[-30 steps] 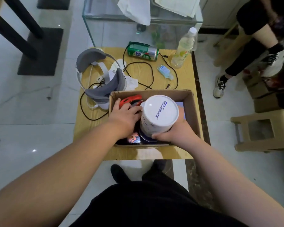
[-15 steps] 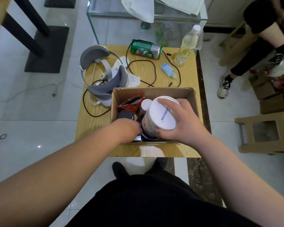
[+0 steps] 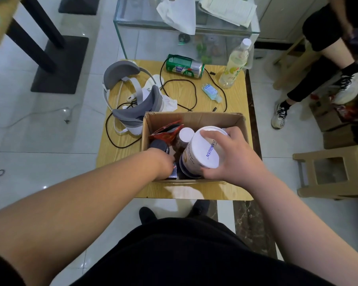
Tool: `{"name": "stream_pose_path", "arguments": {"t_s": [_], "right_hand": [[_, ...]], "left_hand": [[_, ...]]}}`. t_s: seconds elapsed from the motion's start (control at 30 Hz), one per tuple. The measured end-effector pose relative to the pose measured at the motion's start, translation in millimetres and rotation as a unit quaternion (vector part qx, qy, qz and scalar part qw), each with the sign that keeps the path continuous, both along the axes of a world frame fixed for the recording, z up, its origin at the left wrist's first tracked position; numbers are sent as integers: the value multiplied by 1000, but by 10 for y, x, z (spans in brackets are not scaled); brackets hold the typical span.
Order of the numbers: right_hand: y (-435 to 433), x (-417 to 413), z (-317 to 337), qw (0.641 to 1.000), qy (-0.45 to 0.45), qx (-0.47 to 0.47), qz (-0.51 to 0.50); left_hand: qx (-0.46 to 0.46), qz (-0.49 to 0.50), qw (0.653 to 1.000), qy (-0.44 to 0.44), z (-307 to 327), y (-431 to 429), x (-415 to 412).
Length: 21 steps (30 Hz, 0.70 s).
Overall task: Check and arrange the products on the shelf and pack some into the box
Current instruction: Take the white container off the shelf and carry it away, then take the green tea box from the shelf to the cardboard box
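From my station I see both hands working inside the cardboard box (image 3: 194, 119), which sits on the wooden table (image 3: 120, 155) directly ahead of them. The right hand (image 3: 233, 161) is wrapped around a white canister (image 3: 205, 150), fingers (image 3: 210, 133) curled over the far edge of its lid and the thumb on the near edge; the canister leans toward the left hand and its base is down in the box. The left hand (image 3: 163, 163) dips into the near left corner with its fingers hidden below the wrist, so I cannot tell how far it is open or whether it holds anything. Just beyond the left hand stands a dark-lidded jar (image 3: 158, 146), and between the two hands a white-capped bottle (image 3: 186, 134). A red packet (image 3: 167, 133) lies farther back. Past the box, well beyond both hands, are a grey headset (image 3: 132, 100) and a green can (image 3: 184, 67) on its side.
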State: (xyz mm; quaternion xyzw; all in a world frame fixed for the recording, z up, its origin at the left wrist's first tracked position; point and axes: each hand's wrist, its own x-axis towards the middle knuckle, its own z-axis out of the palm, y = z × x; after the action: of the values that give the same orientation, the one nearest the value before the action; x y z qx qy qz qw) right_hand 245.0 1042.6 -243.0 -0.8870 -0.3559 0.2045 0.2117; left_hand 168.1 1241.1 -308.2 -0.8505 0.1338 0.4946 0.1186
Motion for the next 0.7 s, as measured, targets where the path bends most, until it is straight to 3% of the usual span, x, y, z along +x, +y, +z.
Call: {"name": "stream_pose_path", "arguments": {"t_s": [0.27,0.43,0.53,0.7], "right_hand": [[92,-140,-205,998,21,-27,52],[33,-35,-382,988,145,-46,-5],[43,-16,-405,987,148,-59,-4],[178,-6,-424,985,147,-81,-31]], "left_hand": [[-8,86,996,-3,-27,45,8],[-8,60,998,-4,-56,61,-24],[-12,23,1000,-12,-68,96,-45],[-22,66,997,-24,-86,100,-61]]}}
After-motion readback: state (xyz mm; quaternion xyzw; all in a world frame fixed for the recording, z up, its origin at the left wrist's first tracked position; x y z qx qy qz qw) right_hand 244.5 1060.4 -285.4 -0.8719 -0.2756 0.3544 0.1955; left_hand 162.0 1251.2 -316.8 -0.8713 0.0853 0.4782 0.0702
